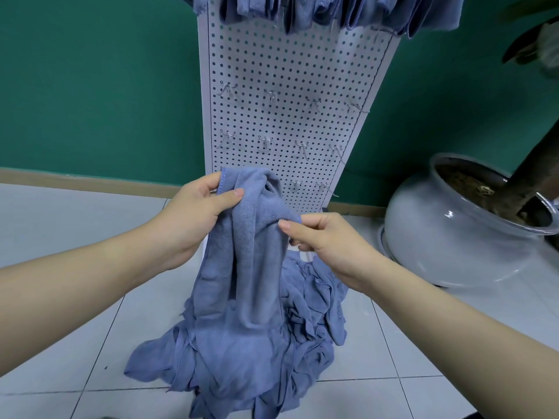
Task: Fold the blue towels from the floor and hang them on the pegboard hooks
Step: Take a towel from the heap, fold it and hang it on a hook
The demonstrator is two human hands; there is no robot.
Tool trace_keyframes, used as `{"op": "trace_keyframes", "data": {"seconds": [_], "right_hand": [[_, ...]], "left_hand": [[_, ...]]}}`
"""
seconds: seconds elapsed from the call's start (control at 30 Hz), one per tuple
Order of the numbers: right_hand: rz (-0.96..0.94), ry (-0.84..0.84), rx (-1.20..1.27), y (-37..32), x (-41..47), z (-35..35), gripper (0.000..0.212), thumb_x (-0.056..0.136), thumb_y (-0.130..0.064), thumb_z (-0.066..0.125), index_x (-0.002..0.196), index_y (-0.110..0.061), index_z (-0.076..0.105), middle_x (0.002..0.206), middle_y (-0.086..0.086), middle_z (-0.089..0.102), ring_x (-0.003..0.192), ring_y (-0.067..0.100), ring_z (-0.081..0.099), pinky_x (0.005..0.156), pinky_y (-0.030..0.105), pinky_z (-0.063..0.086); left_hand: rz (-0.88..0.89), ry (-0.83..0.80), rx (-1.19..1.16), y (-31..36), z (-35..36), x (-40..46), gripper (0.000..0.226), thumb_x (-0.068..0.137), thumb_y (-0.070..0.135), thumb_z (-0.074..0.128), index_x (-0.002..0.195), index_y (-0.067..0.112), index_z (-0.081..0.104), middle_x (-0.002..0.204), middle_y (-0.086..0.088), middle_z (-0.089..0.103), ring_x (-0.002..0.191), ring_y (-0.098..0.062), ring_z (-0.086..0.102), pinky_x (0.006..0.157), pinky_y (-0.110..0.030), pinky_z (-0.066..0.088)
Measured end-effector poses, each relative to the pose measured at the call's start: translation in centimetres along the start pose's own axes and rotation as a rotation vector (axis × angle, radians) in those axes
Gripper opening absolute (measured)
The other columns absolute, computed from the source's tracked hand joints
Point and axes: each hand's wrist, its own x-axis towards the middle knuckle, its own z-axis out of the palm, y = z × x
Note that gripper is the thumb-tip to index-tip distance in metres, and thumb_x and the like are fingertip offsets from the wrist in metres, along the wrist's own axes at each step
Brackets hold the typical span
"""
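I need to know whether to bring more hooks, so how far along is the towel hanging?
Done: several folded towels already hang along the top of the pegboard. In hand: the left hand and right hand both grip one blue towel, lifted and not yet folded. Left: a sizeable pile of towels on the floor, and the lower hooks are bare.

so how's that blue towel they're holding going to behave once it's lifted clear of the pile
Probably very floppy: the blue towel hangs in limp folds below the left hand and right hand. Likely light, since a thumb-and-finger grip holds it up. Its lower end may drag on the pile.
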Motion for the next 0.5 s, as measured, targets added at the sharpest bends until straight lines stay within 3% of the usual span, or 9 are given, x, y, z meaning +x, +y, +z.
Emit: {"op": "trace_keyframes", "data": {"seconds": [0.13, 0.23, 0.37, 0.5], "right_hand": [[-0.092, 0.082, 0.013, -0.7, -0.1, 0.2, 0.031, 0.102, -0.027, 0.064, 0.097, 0.0, 0.078, 0.09, 0.006, 0.072, 0.079, 0.01, 0.057, 0.073, 0.026, 0.047], [-0.131, 0.117, 0.051, -1.0, 0.1, -0.2, 0.031, 0.105, -0.022, 0.06, 0.082, -0.013, 0.077, 0.078, -0.003, 0.071, 0.072, 0.007, 0.06, 0.075, 0.021, 0.05], [-0.146, 0.188, 0.158, -1.1, 0.8, -1.4, 0.033, 0.105, -0.022, 0.06, 0.1, 0.008, 0.073, 0.085, 0.015, 0.069, 0.078, 0.022, 0.06, 0.078, 0.032, 0.055], [-0.16, 0.271, 0.204, -1.3, 1.5, -3.4, 0.038, 0.104, -0.024, 0.061, 0.106, 0.013, 0.068, 0.084, 0.017, 0.065, 0.076, 0.024, 0.057, 0.08, 0.038, 0.054]], "left_hand": [[-0.021, 0.009, 0.056, -0.2, -0.1, 0.0, 0.022, 0.104, 0.014, 0.057, 0.12, 0.013, 0.072, 0.115, -0.007, 0.077, 0.111, -0.022, 0.072, 0.098, -0.036, 0.055], [-0.065, 0.014, 0.095, -0.5, -0.5, 0.3, 0.02, 0.103, 0.017, 0.059, 0.115, 0.011, 0.074, 0.111, -0.008, 0.078, 0.109, -0.024, 0.073, 0.099, -0.038, 0.054], [-0.135, -0.022, 0.085, -0.7, -1.1, 0.5, 0.023, 0.1, 0.01, 0.06, 0.121, 0.01, 0.071, 0.114, -0.007, 0.077, 0.112, -0.023, 0.072, 0.093, -0.034, 0.054], [-0.171, -0.098, 0.0, -0.4, -1.6, 0.8, 0.04, 0.096, -0.007, 0.057, 0.129, 0.013, 0.067, 0.12, -0.006, 0.075, 0.112, -0.018, 0.071, 0.094, -0.03, 0.055]]}}
